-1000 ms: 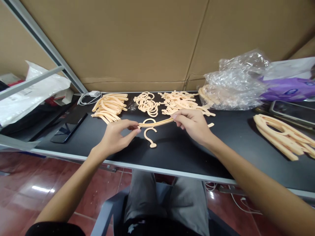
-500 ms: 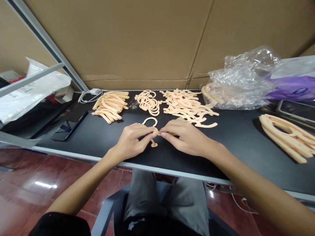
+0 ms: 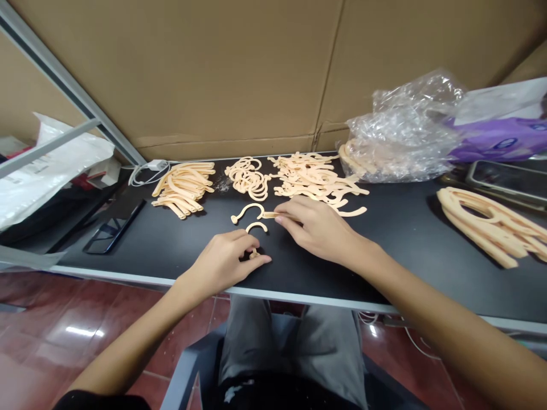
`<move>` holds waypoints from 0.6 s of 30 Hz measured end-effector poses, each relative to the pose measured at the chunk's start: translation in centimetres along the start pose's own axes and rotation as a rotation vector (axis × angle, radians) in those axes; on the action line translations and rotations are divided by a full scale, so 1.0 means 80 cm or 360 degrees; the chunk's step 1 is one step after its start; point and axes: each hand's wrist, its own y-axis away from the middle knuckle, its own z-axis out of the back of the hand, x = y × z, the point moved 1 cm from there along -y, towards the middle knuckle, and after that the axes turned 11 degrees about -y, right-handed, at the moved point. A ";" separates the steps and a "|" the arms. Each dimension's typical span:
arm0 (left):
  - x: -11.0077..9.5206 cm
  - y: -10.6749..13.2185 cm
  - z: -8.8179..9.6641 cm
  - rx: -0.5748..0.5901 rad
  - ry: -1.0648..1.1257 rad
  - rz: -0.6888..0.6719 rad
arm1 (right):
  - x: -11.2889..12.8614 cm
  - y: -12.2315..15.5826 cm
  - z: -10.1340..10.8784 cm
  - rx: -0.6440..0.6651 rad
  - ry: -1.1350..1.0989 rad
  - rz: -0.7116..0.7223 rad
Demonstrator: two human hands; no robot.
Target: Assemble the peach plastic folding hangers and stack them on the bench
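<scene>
My right hand (image 3: 318,230) pinches a flat beige strip (image 3: 269,215), most of it hidden under the fingers. At the strip's left end is a beige hanger hook (image 3: 249,208) with a round knob; whether the two are joined I cannot tell. Nearer the table's front edge, my left hand (image 3: 228,254) is closed with thumb and fingers on a second beige hook (image 3: 257,225), whose curved end shows beyond the fingers. Behind the hands lie a pile of loose hooks (image 3: 252,181) and a heap of curved hanger arms (image 3: 314,176).
Straighter beige pieces (image 3: 183,188) are piled at back left, near a dark phone (image 3: 114,226) and a white charger cable (image 3: 147,171). On the right are folded beige hangers (image 3: 482,225), a clear plastic bag (image 3: 401,136), a purple packet (image 3: 491,139) and another phone (image 3: 508,181).
My hands were together at one spot and are now apart. The left has come down nearer the edge with a hook; the right has moved slightly up with the strip.
</scene>
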 end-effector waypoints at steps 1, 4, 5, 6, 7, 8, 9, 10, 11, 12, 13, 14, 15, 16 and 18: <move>-0.002 -0.001 0.004 0.0057 -0.0035 -0.0027 | 0.000 0.000 0.000 0.0006 0.0025 -0.0011; -0.006 0.000 0.020 0.0211 -0.0179 -0.0066 | 0.000 -0.001 0.001 -0.0014 0.0041 -0.0045; -0.005 0.001 0.025 0.0241 -0.0199 -0.0062 | -0.001 -0.002 0.001 -0.0034 0.0017 -0.0051; -0.003 0.002 0.029 0.0255 -0.0195 -0.0052 | -0.002 -0.003 0.001 -0.0060 -0.0017 -0.0052; 0.000 0.004 0.033 0.0255 -0.0169 -0.0032 | -0.003 -0.003 0.001 -0.0090 -0.0055 -0.0047; 0.005 0.007 0.037 0.0236 -0.0133 0.0000 | -0.004 -0.004 0.002 -0.0126 -0.0095 -0.0035; 0.012 0.009 0.040 0.0199 -0.0094 0.0038 | -0.004 -0.006 0.003 -0.0167 -0.0138 -0.0021; 0.018 0.012 0.043 0.0155 -0.0051 0.0086 | -0.003 -0.007 0.005 -0.0210 -0.0182 -0.0013; 0.025 0.013 0.045 0.0122 0.0006 0.0151 | -0.003 -0.008 0.006 -0.0244 -0.0226 -0.0016; 0.031 0.014 0.047 0.0101 0.0101 0.0239 | -0.001 -0.009 0.008 -0.0267 -0.0270 -0.0033; 0.037 0.014 0.049 0.0080 0.0246 0.0347 | 0.000 -0.010 0.010 -0.0278 -0.0312 -0.0061; 0.041 0.012 0.049 0.0066 0.0439 0.0466 | 0.001 -0.010 0.011 -0.0279 -0.0349 -0.0094; 0.044 0.008 0.048 0.0052 0.0666 0.0581 | 0.002 -0.011 0.012 -0.0263 -0.0379 -0.0122; 0.045 0.002 0.047 0.0033 0.0904 0.0671 | 0.003 -0.012 0.012 -0.0232 -0.0402 -0.0139; 0.044 -0.015 0.039 -0.0024 0.1322 0.0735 | 0.003 -0.012 0.011 -0.0152 -0.0425 -0.0158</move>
